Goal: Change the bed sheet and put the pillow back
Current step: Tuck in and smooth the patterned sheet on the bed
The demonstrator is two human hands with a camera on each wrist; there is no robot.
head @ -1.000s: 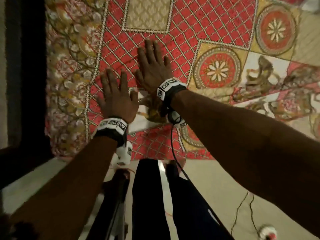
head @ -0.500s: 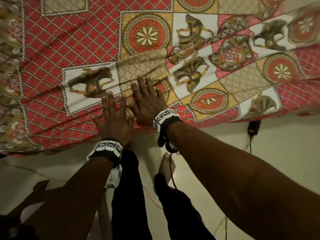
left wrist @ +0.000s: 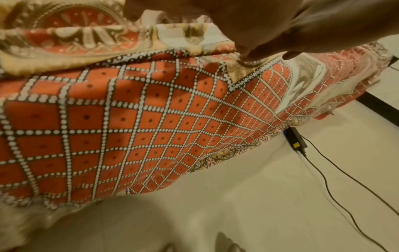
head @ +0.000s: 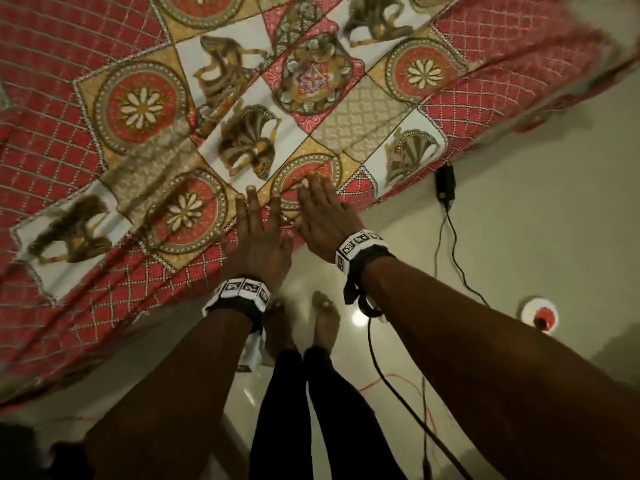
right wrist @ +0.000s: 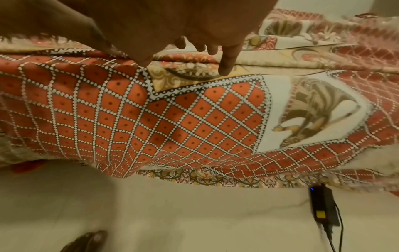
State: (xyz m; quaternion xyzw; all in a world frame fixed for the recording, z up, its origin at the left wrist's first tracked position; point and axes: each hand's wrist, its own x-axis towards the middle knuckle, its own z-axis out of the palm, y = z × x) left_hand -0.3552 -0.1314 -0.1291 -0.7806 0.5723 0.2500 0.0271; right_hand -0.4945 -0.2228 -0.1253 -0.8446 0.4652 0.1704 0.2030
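Your bare feet stand on the pale tiled floor. Your left hand and right hand, fingers straight and together, press flat on the red patterned cotton bed sheet at the bed's near edge. A black power adapter lies just beside the hem.

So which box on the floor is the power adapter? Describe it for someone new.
Start at the red patterned bed sheet and follow its hanging edge to the right of the hands. On the pale floor there lies the power adapter: a small black brick with a yellow label and cables attached.
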